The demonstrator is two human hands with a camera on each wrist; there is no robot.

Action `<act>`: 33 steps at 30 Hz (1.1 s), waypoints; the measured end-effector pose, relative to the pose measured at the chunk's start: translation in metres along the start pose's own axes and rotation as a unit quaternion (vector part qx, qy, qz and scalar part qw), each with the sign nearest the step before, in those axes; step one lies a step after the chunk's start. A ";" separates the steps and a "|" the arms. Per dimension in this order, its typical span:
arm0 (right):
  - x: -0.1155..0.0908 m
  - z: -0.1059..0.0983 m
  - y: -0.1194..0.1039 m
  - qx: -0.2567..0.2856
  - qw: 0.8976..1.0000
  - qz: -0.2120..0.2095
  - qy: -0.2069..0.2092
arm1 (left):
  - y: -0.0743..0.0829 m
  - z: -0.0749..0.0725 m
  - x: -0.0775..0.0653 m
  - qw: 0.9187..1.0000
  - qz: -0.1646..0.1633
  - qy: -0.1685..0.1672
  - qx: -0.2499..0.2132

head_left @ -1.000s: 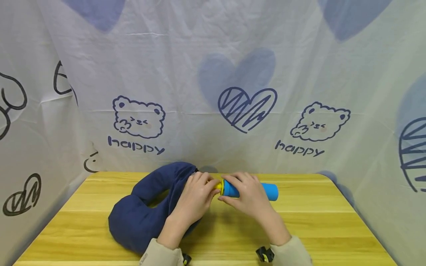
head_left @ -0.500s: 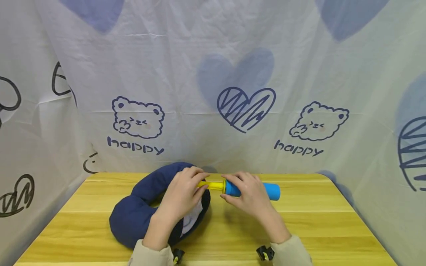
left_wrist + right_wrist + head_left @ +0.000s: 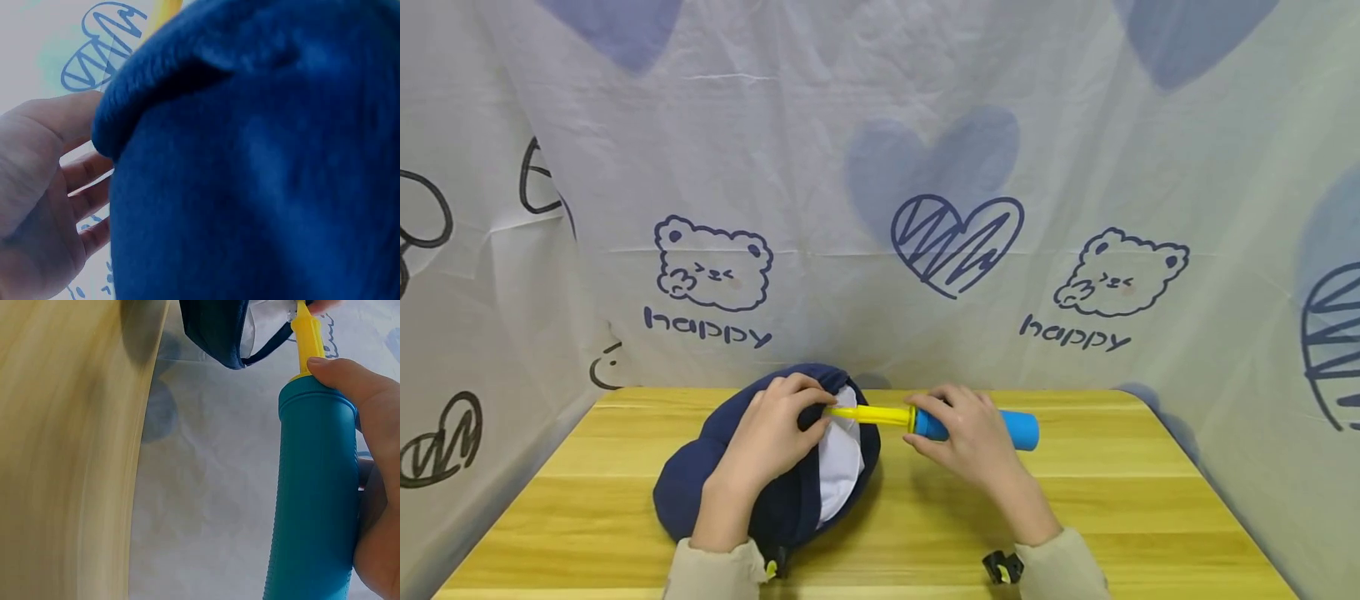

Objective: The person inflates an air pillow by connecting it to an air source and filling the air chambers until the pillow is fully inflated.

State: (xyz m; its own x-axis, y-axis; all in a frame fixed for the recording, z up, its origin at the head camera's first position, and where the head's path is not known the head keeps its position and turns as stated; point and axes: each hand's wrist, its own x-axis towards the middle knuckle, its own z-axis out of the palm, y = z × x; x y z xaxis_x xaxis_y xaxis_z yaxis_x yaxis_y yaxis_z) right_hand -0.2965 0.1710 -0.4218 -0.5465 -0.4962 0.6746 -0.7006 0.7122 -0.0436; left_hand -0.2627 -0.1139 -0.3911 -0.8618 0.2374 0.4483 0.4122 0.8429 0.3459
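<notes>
A blue hand pump lies sideways across my right hand, which grips its barrel near the collar. In the right wrist view my thumb presses where the yellow nozzle meets the ribbed barrel. The nozzle points left toward a navy U-shaped neck pillow. My left hand is over the pillow, thumb and forefinger pinched at the nozzle's thin tip. White lining shows in the pillow's open cover. Navy fabric fills most of the left wrist view and hides those fingertips.
Both hands work above a light wooden table. A white cloth backdrop with hearts and bear drawings hangs behind it and at the sides. Black camera mounts sit at the wrists.
My left hand has moved left along the nozzle, so more yellow shows between the hands. The pillow's cover has turned to show white lining. The pump has shifted slightly right.
</notes>
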 end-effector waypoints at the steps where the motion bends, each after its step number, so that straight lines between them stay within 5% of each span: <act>1: 0.000 0.000 0.000 0.000 1.000 0.001 -0.001 | -0.001 0.000 0.000 1.000 -0.008 -0.002 -0.002; 13: 0.002 -0.001 0.001 -0.006 1.000 -0.012 0.000 | -0.005 -0.004 0.001 0.996 -0.076 -0.030 -0.043; 33: 0.003 -0.008 0.007 -0.015 0.999 -0.032 -0.033 | -0.009 0.007 0.000 0.999 -0.036 -0.017 -0.026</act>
State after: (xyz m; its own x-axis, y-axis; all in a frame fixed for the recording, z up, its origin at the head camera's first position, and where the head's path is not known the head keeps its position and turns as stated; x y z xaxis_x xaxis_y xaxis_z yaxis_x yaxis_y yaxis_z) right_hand -0.2991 0.1786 -0.4140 -0.5306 -0.5722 0.6253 -0.7220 0.6916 0.0203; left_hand -0.2684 -0.1180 -0.3995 -0.8991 0.1943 0.3922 0.3627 0.8324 0.4190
